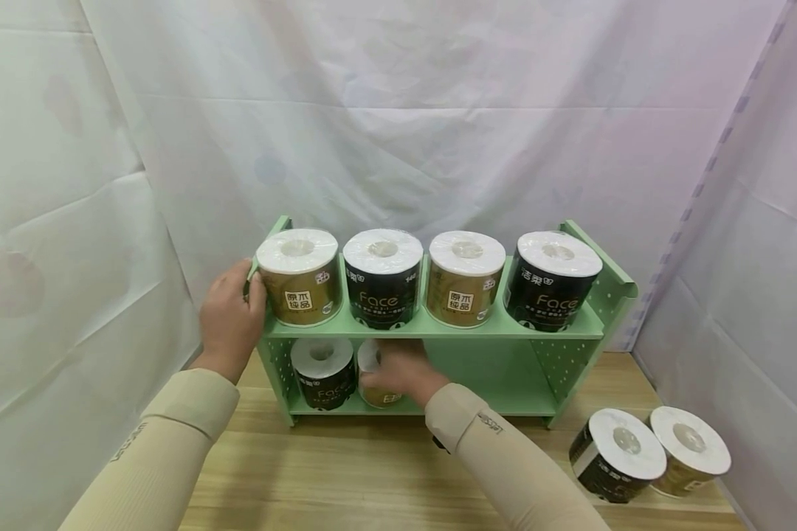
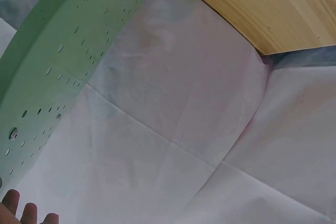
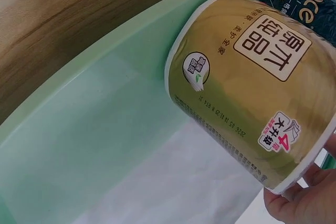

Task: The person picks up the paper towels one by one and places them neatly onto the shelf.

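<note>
My left hand (image 1: 229, 313) grips the left side panel of a green two-tier shelf (image 1: 438, 333), thumb on the near side. A few of its fingertips (image 2: 30, 213) show beside the perforated panel (image 2: 68, 51) in the left wrist view. On the lower tier, my right hand (image 1: 401, 366) holds a gold-wrapped toilet paper roll (image 3: 247, 87) by its top end. That roll stands upright on the green board, right beside a black-wrapped roll (image 1: 328, 389) at the left. In the head view, the right hand hides part of the gold roll.
On the upper tier stand a gold roll (image 1: 299, 295), a black roll (image 1: 381, 295), another gold roll (image 1: 465, 295) and another black roll (image 1: 550, 295). A black roll (image 1: 614, 457) and a gold roll (image 1: 691, 450) sit on the wooden table (image 1: 345, 472) at the right. White cloth (image 1: 438, 147) surrounds the table.
</note>
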Demonstrator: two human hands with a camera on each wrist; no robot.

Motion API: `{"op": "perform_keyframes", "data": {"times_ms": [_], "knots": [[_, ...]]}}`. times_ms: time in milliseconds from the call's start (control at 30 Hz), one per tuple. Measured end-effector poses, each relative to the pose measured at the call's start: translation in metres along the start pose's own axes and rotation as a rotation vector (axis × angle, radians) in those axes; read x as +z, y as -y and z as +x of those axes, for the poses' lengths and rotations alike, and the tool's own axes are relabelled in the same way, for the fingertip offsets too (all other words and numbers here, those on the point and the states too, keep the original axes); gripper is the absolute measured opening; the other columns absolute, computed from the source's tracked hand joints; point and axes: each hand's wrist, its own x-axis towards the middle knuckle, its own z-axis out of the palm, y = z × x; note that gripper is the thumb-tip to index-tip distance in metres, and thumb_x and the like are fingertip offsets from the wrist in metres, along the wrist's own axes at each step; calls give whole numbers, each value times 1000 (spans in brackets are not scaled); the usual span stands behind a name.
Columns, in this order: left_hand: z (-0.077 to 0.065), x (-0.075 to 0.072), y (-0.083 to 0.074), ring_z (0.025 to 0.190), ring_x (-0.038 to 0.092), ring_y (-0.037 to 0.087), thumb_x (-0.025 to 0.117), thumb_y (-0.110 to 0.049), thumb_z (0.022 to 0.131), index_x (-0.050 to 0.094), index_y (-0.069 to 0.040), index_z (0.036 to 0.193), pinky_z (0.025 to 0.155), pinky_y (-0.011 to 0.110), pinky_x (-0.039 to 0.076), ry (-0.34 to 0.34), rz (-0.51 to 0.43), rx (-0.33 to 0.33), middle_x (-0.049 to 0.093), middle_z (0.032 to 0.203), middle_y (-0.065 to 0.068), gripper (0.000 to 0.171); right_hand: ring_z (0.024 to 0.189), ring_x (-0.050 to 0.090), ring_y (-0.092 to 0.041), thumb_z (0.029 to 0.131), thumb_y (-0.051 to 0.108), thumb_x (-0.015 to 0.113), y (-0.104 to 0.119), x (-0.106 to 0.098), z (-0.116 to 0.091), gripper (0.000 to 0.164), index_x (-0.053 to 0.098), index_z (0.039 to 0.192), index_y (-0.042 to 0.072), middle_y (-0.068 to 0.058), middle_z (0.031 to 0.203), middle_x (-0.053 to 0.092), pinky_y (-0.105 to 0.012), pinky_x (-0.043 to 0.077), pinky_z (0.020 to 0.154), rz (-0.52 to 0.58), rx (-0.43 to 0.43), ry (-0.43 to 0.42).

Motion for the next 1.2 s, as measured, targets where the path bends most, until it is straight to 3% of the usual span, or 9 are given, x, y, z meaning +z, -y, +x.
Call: {"op": "perform_keyframes", "data": {"times_ms": [267, 567, 833, 1200], "knots": [[0, -1, -1, 108, 56, 46, 47, -13, 97, 58, 5, 121, 91, 59, 44, 2, -4, 1, 62, 116, 28, 31, 85, 51, -14, 67, 39, 73, 1, 3, 4, 69, 52, 128, 15, 5, 103, 55, -28, 47, 76, -1, 4, -10], [-1, -1, -2, 108, 57, 46, 48, -12, 97, 58, 5, 122, 91, 58, 45, -13, -3, 7, 62, 117, 28, 32, 97, 49, -13, 66, 36, 75, 6, 1, 6, 78, 47, 136, 15, 4, 118, 54, -26, 46, 86, 71, 40, 22], [-1, -1, -2, 108, 56, 46, 48, -12, 97, 58, 5, 122, 92, 59, 44, -16, -8, 7, 62, 117, 28, 32, 101, 50, -12, 71, 36, 74, 9, -1, 7, 79, 44, 141, 15, 3, 130, 54, -26, 46, 89, 141, 111, 104], [-1, 1, 1, 112, 56, 45, 48, -13, 97, 58, 7, 124, 96, 58, 43, -14, -1, 3, 61, 121, 28, 35, 104, 48, -13, 70, 40, 74, 4, 8, 13, 78, 45, 139, 17, 3, 127, 52, -28, 45, 90, 123, 133, 99]]}}
